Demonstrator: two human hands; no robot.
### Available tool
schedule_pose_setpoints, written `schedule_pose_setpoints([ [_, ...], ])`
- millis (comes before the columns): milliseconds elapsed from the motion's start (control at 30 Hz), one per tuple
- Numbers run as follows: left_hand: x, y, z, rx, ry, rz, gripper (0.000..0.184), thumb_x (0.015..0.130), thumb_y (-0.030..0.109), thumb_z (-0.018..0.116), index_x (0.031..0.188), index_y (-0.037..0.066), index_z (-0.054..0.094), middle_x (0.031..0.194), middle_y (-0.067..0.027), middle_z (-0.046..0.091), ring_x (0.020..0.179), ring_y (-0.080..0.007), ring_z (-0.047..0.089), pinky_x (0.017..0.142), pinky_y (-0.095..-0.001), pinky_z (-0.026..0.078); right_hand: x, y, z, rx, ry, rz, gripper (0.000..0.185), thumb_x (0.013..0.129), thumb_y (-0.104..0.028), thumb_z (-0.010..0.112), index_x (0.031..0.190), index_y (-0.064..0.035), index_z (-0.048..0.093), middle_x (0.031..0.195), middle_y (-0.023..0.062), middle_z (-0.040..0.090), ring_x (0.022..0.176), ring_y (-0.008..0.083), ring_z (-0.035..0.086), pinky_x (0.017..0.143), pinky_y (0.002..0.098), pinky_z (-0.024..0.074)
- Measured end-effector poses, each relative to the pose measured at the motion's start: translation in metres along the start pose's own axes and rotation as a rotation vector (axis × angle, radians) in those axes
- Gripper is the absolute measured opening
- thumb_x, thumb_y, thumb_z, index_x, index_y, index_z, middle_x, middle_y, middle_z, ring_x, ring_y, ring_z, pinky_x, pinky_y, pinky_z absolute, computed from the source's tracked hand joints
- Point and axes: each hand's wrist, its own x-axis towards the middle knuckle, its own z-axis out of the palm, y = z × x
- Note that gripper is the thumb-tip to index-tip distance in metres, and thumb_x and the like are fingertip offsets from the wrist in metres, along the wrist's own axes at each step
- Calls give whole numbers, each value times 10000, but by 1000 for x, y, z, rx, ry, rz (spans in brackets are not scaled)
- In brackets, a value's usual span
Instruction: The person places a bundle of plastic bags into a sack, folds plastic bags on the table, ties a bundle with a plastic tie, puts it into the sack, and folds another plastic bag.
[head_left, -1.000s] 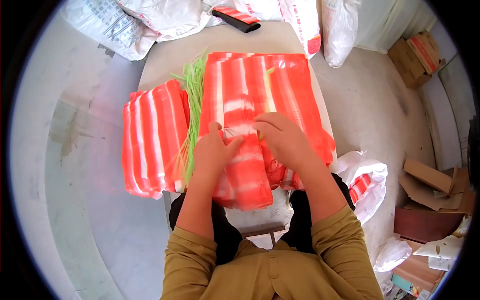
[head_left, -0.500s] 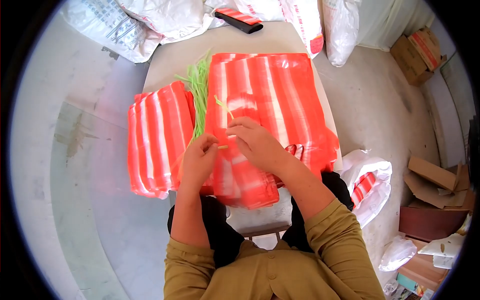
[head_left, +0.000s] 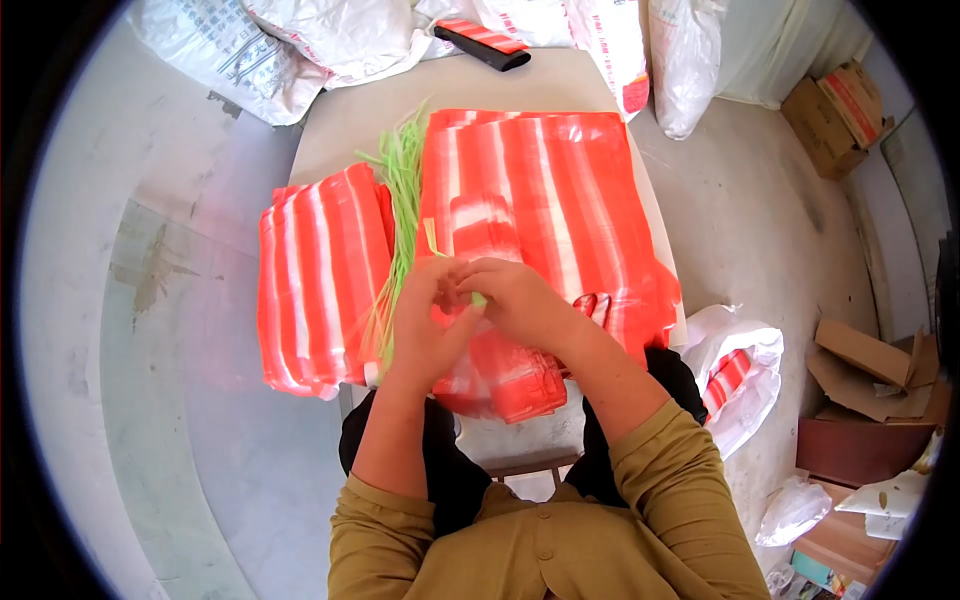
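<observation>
red and white striped plastic lies in a broad, flat stack [head_left: 590, 200] on the pale surface [head_left: 350, 110], and a narrow folded bundle [head_left: 485, 228] of the same material rests over its near left part, one end hanging past the front edge. above the bundle's middle the left hand [head_left: 428, 318] and right hand [head_left: 522, 300] meet, fingers curled and closed on a thin yellow-green strip [head_left: 431, 236]; one piece of it sticks up past the fingers, and a bit of green shows between the thumb and fingers. loose green strands [head_left: 402, 180] run along the left side of the broad stack, with a smaller striped stack [head_left: 322, 270] just beyond them.

at the right, near the knee, a white sack [head_left: 745, 420] gapes open, with red striped pieces [head_left: 728, 380] inside. white sacks crowd the far end: one at the left [head_left: 235, 62] carries blue printing, and another [head_left: 610, 40] has red characters down its side; both are too small to read. a red-striped, black-edged piece [head_left: 484, 44] lies beside them at the far edge.

on the floor at the upper right, a brown cardboard box [head_left: 818, 125] has a red band and markings that cannot be made out. lower down, an open carton [head_left: 862, 360] shows its raised flaps, its contents hidden, and a clear plastic bag [head_left: 795, 510] sits below it.
</observation>
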Motion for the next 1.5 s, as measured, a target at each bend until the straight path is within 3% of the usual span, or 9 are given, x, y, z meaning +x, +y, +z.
schedule_pose_setpoints([
  [100,8,7,-7,120,-150,-159,442,786,73,764,1214,35,658,1017,-73,701,881,-184,650,762,-307,524,2,0,-9,20,-111,53,189,932,-50,624,1072,37,715,1119,157,687,1056,333,667,919,399,548],
  [200,6,-14,0,-1,-163,-205,394,834,75,752,1214,26,658,995,-76,698,837,-180,642,738,-309,511,-1,-4,-6,136,15,123,199,968,-89,609,1064,41,726,1144,148,670,1072,298,658,928,381,540],
  [300,3,-30,7,-94,-54,-289,238,892,85,731,1115,13,690,912,-66,666,794,-163,623,715,-312,497,-2,2,-5,106,80,61,175,965,-86,634,1070,27,716,1181,159,640,1046,320,658,907,396,545],
  [467,6,-24,1,88,-24,-299,105,928,94,717,937,-10,706,829,-61,629,777,-155,617,709,-304,488,1,-17,-12,129,81,314,260,946,-92,654,1186,2,685,1166,134,645,1049,285,653,892,383,541],
  [600,5,-31,2,55,20,-318,119,915,111,733,912,-3,704,816,-82,623,766,-195,624,702,-324,488,-2,-2,-7,-191,109,39,288,918,-83,666,1202,-31,676,1134,134,644,988,284,648,836,380,547],
  [700,7,-21,-1,338,-89,-99,95,889,100,738,923,15,712,835,-113,626,784,-260,635,702,-362,495,-3,-6,-6,-272,4,70,259,904,-63,646,1159,-52,687,1105,141,641,983,312,640,823,390,545],
  [800,4,-19,-2,397,-156,14,85,892,30,712,960,-8,680,859,-105,616,740,-231,616,690,-309,486,-5,0,-6,-506,50,-62,208,906,-45,615,1091,-64,708,1085,133,643,1001,319,640,821,402,544],
  [1300,5,-25,0,33,-161,-279,21,959,14,667,954,-5,662,855,-12,615,789,-103,582,721,-267,488,-2,-1,-19,-486,-49,-4,127,848,-184,712,903,-75,678,842,85,659,859,317,669,723,452,532],
  [1500,7,-34,-9,1,-170,-310,82,926,55,697,970,-14,701,855,-75,674,807,-153,647,743,-298,513,-3,3,-13,-607,38,-135,103,834,-169,713,818,-81,663,775,66,613,737,296,652,633,445,531],
])
